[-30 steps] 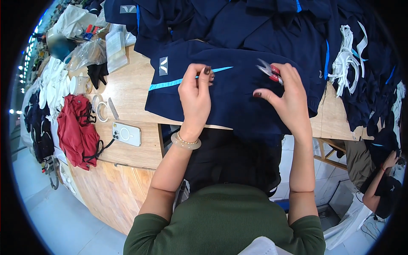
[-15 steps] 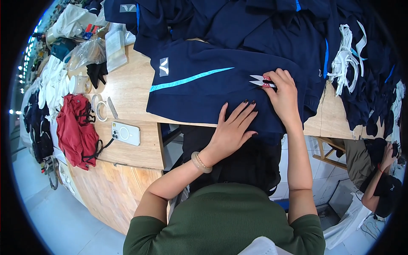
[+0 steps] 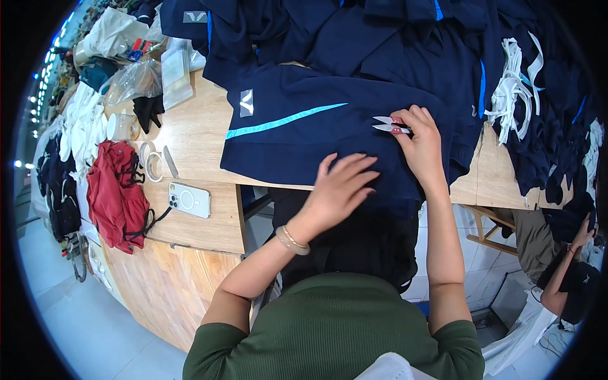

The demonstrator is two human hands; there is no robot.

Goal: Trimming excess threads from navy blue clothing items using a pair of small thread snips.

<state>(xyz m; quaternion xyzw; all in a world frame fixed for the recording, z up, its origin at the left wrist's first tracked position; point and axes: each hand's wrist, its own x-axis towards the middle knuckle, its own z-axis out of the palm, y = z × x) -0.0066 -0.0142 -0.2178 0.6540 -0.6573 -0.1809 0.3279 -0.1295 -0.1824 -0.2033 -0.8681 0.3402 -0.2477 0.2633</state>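
A navy garment piece (image 3: 285, 152) lies spread on the table in front of me, with a light blue stripe and a shiny silver patch near its left end. My right hand (image 3: 420, 139) grips a pair of thread snips (image 3: 390, 129) with red grips over its right half. The two blades point left and stand apart. My left hand (image 3: 339, 193) hovers at or just above the near edge of the cloth, its fingers apart and slightly blurred, holding nothing.
More navy garments (image 3: 354, 38) are heaped along the far side. White strips (image 3: 508, 95) lie at the right. On the left are a phone (image 3: 189, 199), a red bag (image 3: 116, 196), tape rolls (image 3: 153, 166) and plastic bags (image 3: 136, 82). Another person (image 3: 560, 278) sits at the far right.
My left hand has shifted slightly left and toward me, its fingers drawn in from a wider spread. My right hand stays nearly in place with the snips.
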